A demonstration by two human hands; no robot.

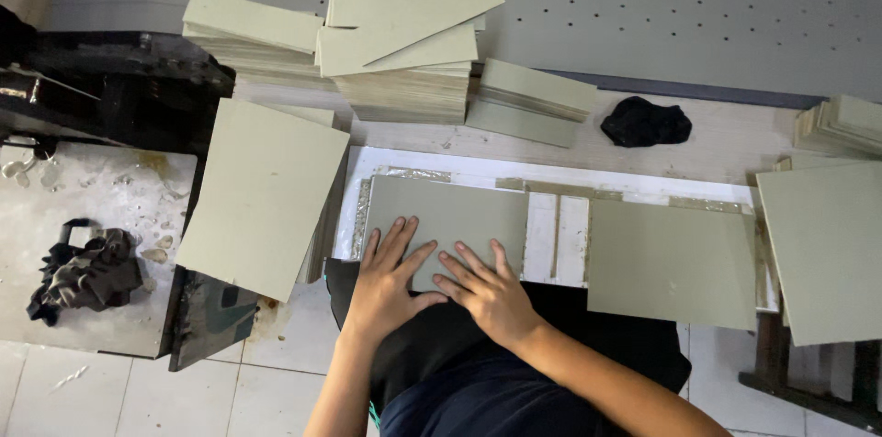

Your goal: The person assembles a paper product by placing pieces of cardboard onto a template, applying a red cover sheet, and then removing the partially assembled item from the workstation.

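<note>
The floor (276,391) was laid with pale square tiles divided by dark grout lines. A grey perforated panel (643,5) spanned the top of the view behind the wooden bench (735,147). At left, a dark machine frame (119,79) stood over a stained, possibly glue-spattered, surface (101,189). Lighting was even and diffuse.

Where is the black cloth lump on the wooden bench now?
In the head view, the black cloth lies upper right of centre, on the bench, right of the card stack and above the white board.
</note>
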